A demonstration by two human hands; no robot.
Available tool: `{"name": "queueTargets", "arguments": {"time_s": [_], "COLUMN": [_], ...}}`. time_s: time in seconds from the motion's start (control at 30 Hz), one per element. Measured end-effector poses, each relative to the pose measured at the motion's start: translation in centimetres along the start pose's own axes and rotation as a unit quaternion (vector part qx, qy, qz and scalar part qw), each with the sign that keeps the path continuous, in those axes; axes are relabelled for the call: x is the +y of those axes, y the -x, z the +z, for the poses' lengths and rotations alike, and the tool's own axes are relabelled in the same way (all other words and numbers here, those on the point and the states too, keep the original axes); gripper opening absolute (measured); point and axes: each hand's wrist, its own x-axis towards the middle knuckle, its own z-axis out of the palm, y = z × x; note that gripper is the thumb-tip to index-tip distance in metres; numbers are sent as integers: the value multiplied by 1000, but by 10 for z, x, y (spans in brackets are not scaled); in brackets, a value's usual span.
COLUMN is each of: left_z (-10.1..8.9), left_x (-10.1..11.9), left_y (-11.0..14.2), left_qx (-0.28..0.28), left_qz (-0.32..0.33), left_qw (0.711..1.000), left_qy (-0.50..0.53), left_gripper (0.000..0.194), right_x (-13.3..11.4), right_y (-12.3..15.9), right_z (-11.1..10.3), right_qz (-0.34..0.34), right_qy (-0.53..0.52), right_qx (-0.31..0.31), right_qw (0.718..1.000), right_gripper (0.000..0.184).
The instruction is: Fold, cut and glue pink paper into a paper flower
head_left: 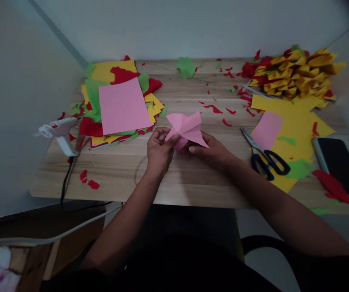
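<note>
A folded pink paper [188,127] with several pointed corners is held over the middle of the table, its creases meeting near the centre. My left hand [160,148] pinches its lower left side, the thumb lying on top. At the lower right, my right hand [209,150] grips the same paper, with most fingers hidden beneath it. To the left lies a flat pink sheet [124,106] on a pile of coloured paper. Dark-handled scissors [264,156] rest partly open on yellow paper [299,125] to the right of my right hand.
A white glue gun [61,136] with a black cord stands at the left. Bunched yellow paper pieces [299,75] fill the back right. A phone [340,166] lies at the right edge, touching a red scrap [335,186]. Small red scraps [213,108] are scattered across the wooden table [174,190].
</note>
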Motion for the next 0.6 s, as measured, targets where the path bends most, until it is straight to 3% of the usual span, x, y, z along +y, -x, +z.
{"name": "queueTargets", "arguments": {"time_s": [0.1, 0.2, 0.6], "left_z": [0, 0, -2], "left_x": [0, 2, 3], "left_y": [1, 1, 4], "left_qx": [-5, -11, -69], "left_qz": [-7, -5, -15], "left_qw": [1000, 999, 991], "left_qy": [-20, -30, -112], "left_gripper": [39, 34, 33], "right_x": [3, 6, 2], "right_y": [-3, -7, -9], "right_z": [4, 5, -1], "right_qz": [-29, -51, -82], "right_qy": [99, 88, 70], "right_qx": [73, 131, 162], "right_qw": [992, 986, 981], "right_gripper": [25, 27, 33]}}
